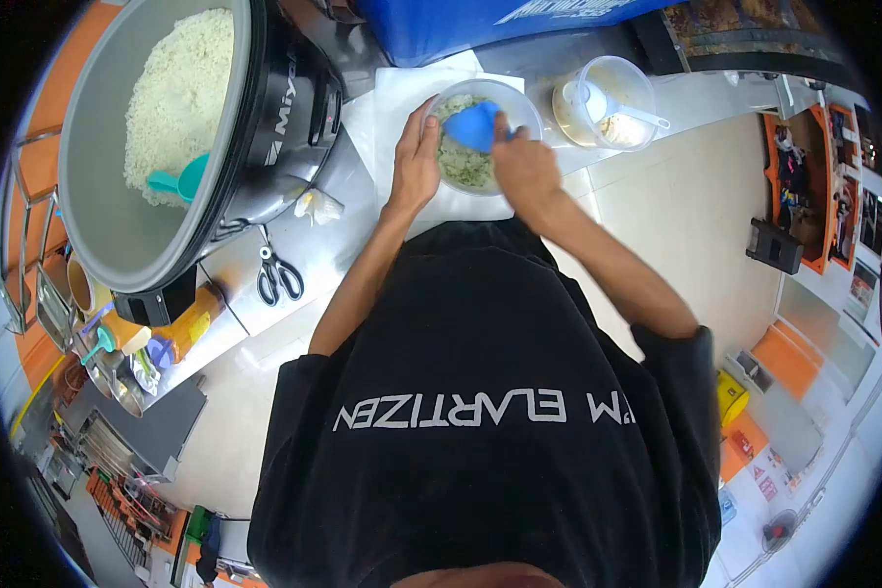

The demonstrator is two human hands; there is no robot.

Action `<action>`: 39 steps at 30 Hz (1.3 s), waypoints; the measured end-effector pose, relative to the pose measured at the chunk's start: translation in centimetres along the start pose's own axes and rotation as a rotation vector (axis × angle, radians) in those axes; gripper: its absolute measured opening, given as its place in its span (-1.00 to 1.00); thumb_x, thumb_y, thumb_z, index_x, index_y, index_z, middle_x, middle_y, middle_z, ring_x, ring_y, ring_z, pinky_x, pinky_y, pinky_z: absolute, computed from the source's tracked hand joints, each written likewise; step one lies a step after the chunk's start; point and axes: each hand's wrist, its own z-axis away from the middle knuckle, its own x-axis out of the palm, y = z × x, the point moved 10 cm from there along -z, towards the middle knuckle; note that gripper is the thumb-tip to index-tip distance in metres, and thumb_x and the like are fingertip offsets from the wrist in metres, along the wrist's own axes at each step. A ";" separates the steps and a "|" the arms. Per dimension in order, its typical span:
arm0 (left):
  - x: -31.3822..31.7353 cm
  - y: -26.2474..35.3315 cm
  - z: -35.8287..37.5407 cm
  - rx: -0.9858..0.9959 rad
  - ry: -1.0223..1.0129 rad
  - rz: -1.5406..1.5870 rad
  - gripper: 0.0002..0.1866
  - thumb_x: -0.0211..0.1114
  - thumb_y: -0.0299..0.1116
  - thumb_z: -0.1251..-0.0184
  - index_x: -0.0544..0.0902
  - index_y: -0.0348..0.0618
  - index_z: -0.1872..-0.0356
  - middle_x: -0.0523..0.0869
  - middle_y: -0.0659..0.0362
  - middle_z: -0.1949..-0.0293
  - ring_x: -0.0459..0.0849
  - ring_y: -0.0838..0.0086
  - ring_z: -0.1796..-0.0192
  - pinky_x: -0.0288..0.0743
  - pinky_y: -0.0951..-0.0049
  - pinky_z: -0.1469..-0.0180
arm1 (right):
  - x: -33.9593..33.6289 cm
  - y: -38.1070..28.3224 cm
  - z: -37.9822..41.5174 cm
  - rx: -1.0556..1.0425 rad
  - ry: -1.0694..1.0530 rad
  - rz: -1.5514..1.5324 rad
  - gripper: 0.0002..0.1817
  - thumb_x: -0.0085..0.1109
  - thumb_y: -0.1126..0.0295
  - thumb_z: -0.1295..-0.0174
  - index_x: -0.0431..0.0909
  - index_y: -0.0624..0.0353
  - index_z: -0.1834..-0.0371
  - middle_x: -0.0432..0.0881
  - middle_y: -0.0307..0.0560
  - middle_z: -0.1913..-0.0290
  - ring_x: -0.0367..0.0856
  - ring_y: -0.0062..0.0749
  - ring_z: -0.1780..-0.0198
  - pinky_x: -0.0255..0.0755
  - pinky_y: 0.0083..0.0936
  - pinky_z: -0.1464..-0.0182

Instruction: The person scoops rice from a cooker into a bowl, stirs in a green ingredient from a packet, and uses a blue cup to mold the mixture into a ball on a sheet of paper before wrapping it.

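A clear round bowl (468, 181) holds rice mixed with something green and stands on white paper (392, 93). My left hand (417, 162) rests against the bowl's left side, fingers spread along its wall. Closed around the handle of a blue scoop (470, 127), my right hand (525, 171) is over the bowl's right side. The scoop's blade is inside the bowl, on the rice. To the right stands a clear tub (617, 78) with a white spoon (637, 115) in it.
On the left, a large open rice cooker (88, 196) holds white rice (181, 88) and a teal scoop (191, 179). Black scissors (278, 279) and a crumpled wrapper (318, 207) lie beside it on the steel counter. A blue container (441, 34) stands behind the bowl.
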 end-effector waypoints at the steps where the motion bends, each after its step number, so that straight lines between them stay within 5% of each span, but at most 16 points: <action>1: 0.0 0.2 0.3 -0.012 0.045 0.026 -0.50 -0.11 -0.15 -0.82 0.53 -0.29 -0.46 0.65 -0.13 -0.34 0.58 0.12 -0.43 0.35 0.26 -0.50 | 0.5 -0.5 -0.1 0.019 -0.007 -0.035 -0.36 0.08 0.53 -0.32 0.39 0.47 -0.50 0.74 0.39 0.22 0.83 0.13 0.32 0.71 -0.07 0.31; 3: -0.1 0.5 -0.1 -0.016 0.097 0.049 -0.50 -0.11 -0.16 -0.82 0.52 -0.30 -0.46 0.65 -0.14 -0.35 0.58 0.10 -0.43 0.35 0.25 -0.51 | 0.5 -1.0 0.2 -0.109 -0.002 -0.062 -0.35 0.11 0.54 -0.30 0.39 0.41 -0.52 0.74 0.37 0.22 0.83 0.11 0.31 0.69 -0.04 0.32; 5: -0.1 0.6 0.5 -0.014 0.114 0.055 -0.50 -0.12 -0.16 -0.82 0.53 -0.30 -0.45 0.64 -0.15 -0.36 0.58 0.10 -0.43 0.35 0.24 -0.51 | 1.0 0.0 1.8 -0.201 -0.217 -0.206 -0.34 0.12 0.54 -0.29 0.42 0.30 -0.54 0.75 0.34 0.21 0.82 0.07 0.33 0.67 -0.01 0.32; 7: -0.1 0.4 0.1 0.000 0.107 0.058 -0.51 -0.12 -0.17 -0.82 0.53 -0.30 -0.45 0.65 -0.14 -0.35 0.58 0.10 -0.43 0.36 0.24 -0.50 | -1.9 1.2 1.3 -0.223 -0.196 -0.166 -0.31 0.12 0.55 -0.27 0.41 0.22 -0.56 0.76 0.30 0.20 0.80 0.06 0.38 0.65 -0.02 0.36; 9: -0.2 0.0 0.5 -0.011 0.108 0.056 -0.51 -0.12 -0.17 -0.82 0.53 -0.29 -0.45 0.65 -0.14 -0.34 0.58 0.09 -0.43 0.36 0.23 -0.50 | -7.4 2.0 0.7 -0.026 -0.050 0.030 -0.48 0.09 0.44 -0.39 0.47 0.37 -0.41 0.74 0.22 0.18 0.85 0.05 0.29 0.71 -0.13 0.32; 13: -0.1 1.9 0.7 0.061 0.096 -0.043 -0.52 -0.11 -0.21 -0.82 0.55 -0.32 -0.42 0.67 -0.15 -0.31 0.60 0.09 -0.41 0.37 0.22 -0.49 | 0.0 -3.0 -0.6 -0.159 0.108 0.067 -0.34 0.15 0.52 -0.27 0.44 0.21 -0.52 0.74 0.25 0.23 0.81 0.04 0.42 0.66 -0.11 0.41; 18: 0.0 2.3 0.6 0.065 0.094 -0.080 -0.54 -0.10 -0.23 -0.81 0.57 -0.36 -0.38 0.68 -0.18 -0.29 0.63 0.03 -0.38 0.41 0.21 -0.46 | -3.1 0.4 2.3 -0.200 -0.143 -0.146 -0.39 0.15 0.46 -0.29 0.56 0.04 -0.47 0.72 0.20 0.13 0.78 0.06 0.25 0.66 -0.11 0.24; 22: 0.0 2.0 0.8 0.070 0.071 -0.070 -0.54 -0.10 -0.23 -0.81 0.58 -0.36 -0.37 0.68 -0.19 -0.29 0.63 0.05 -0.38 0.42 0.21 -0.45 | -7.1 -1.7 1.8 -0.428 0.095 0.021 -0.39 0.15 0.45 -0.30 0.53 0.04 -0.49 0.65 0.15 -0.06 0.77 -0.04 0.11 0.70 -0.16 0.19; 27: 0.0 2.2 0.8 0.067 0.119 -0.084 -0.53 -0.10 -0.23 -0.81 0.56 -0.37 -0.40 0.71 -0.19 -0.26 0.68 0.06 -0.32 0.46 0.20 -0.41 | -2.1 1.3 -0.4 -0.194 0.015 0.054 -0.41 0.15 0.46 -0.30 0.49 0.21 -0.45 0.72 0.21 0.12 0.80 0.04 0.21 0.72 -0.18 0.15; 30: 0.2 1.6 1.1 -0.008 0.217 -0.001 -0.53 -0.09 -0.23 -0.81 0.55 -0.36 -0.41 0.73 -0.17 -0.25 0.70 0.09 -0.30 0.47 0.21 -0.41 | 2.0 3.8 0.5 0.101 -0.332 -0.243 -0.53 0.04 0.40 -0.42 0.55 0.35 -0.35 0.76 0.45 0.09 0.79 0.33 0.05 0.67 0.04 -0.02; 33: 0.5 0.9 1.1 -0.011 0.203 0.093 -0.52 -0.10 -0.22 -0.81 0.55 -0.34 -0.43 0.73 -0.13 -0.26 0.67 0.14 -0.32 0.45 0.24 -0.43 | -2.5 2.5 1.3 0.015 -0.304 -0.596 -0.57 -0.01 0.34 -0.47 0.61 0.40 -0.25 0.75 0.44 0.03 0.76 0.37 0.01 0.63 0.04 -0.09; 34: 0.4 0.8 0.9 -0.010 0.211 0.095 -0.52 -0.10 -0.22 -0.81 0.55 -0.34 -0.43 0.73 -0.13 -0.26 0.67 0.14 -0.32 0.45 0.24 -0.43 | -3.7 3.0 1.9 -0.027 -0.118 -0.686 -0.60 -0.04 0.31 -0.51 0.65 0.43 -0.10 0.74 0.43 0.03 0.73 0.38 -0.01 0.60 0.06 -0.11; 37: 0.5 0.7 1.3 -0.003 0.180 0.142 -0.51 -0.11 -0.21 -0.82 0.54 -0.31 -0.45 0.72 -0.07 -0.27 0.65 0.19 -0.34 0.41 0.28 -0.45 | -4.5 2.5 3.2 0.068 -0.450 -0.639 -0.56 0.07 0.29 -0.52 0.64 0.38 -0.28 0.76 0.44 0.02 0.70 0.37 -0.14 0.52 0.06 -0.24; 39: 1.3 2.2 1.0 0.071 0.119 0.151 -0.51 -0.12 -0.19 -0.83 0.53 -0.30 -0.47 0.69 -0.06 -0.32 0.61 0.23 -0.38 0.37 0.32 -0.48 | 0.1 1.8 1.3 0.038 -0.415 -0.521 -0.59 0.08 0.30 -0.50 0.66 0.35 -0.25 0.76 0.44 0.06 0.72 0.37 -0.09 0.53 0.08 -0.21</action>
